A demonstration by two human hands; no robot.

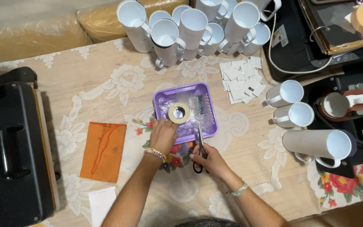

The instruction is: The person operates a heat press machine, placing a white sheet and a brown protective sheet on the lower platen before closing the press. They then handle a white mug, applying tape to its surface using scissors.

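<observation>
One pair of scissors (blades up, away), right hand holding handles.

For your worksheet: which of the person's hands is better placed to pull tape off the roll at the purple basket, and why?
Probably the left. The left hand already rests by the tape roll at the purple basket, while the right hand is occupied holding the scissors.

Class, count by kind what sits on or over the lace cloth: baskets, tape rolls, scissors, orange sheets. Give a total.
Purple plastic basket: 1
Tan roll of tape, in the left hand: 1
Black-handled scissors, in the right hand: 1
Orange flat sheet: 1
Total: 4
</observation>
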